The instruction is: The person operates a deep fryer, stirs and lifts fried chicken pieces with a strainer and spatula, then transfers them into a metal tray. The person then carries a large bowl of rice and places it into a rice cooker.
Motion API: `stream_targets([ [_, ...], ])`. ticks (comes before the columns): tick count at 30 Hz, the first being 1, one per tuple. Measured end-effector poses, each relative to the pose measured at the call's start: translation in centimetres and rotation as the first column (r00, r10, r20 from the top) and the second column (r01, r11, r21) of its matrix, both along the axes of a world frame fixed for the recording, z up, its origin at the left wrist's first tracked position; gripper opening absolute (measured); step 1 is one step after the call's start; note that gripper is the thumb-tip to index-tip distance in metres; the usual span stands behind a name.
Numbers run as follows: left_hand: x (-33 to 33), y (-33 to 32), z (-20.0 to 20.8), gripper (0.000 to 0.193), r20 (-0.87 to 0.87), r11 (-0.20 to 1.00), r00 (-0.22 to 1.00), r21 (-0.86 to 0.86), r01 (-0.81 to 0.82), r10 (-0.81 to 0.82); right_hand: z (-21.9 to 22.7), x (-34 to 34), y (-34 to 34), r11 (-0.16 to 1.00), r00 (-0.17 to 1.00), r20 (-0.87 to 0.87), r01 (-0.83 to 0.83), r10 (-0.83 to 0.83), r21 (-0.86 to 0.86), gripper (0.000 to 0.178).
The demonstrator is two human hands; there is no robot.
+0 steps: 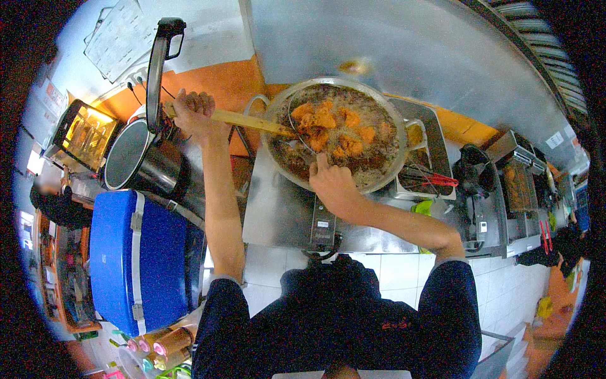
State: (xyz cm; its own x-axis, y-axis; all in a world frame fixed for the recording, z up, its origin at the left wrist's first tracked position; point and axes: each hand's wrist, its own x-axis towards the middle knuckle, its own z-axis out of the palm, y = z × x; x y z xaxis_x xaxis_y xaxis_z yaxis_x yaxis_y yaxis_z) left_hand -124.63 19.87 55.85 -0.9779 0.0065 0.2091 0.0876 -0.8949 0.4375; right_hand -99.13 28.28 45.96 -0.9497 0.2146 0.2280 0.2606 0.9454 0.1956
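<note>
A wide metal pan of bubbling dark oil stands in front of me, with golden-orange fried pieces in it. My left hand is closed round the wooden handle of a skimmer, left of the pan. The skimmer's thin wire rim curves into the oil beside the fried pieces. Over the near edge of the pan, my right hand has its fingers curled and pressed together. Whatever they may hold is too small to make out.
Right of the pan, red-handled tongs lie in a metal tray. To the left are an open-lidded black pot, a blue box and a lit glass-fronted cabinet. Another person stands at far left.
</note>
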Motion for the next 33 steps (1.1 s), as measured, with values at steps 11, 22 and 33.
stream_targets([
  [11, -1.4, 0.4, -0.5, 0.030, -0.027, 0.996, 0.996, -0.019, -0.084, 0.084, 1.6, 2.5, 3.9, 0.984, 0.982, 0.186, 0.033, 0.000, -0.175, 0.026],
  [22, -1.4, 1.2, -0.5, 0.036, -0.048, 0.998, 0.998, -0.045, -0.043, 0.041, 3.5, 6.3, 4.6, 0.978, 0.983, 0.182, 0.041, -0.003, -0.205, 0.033],
  [33, -0.7, 0.3, -0.9, 0.035, -0.094, 0.996, 0.995, -0.088, 0.010, -0.018, 2.4, 8.2, 6.4, 0.984, 0.993, 0.081, -0.071, 0.086, -0.164, 0.034],
])
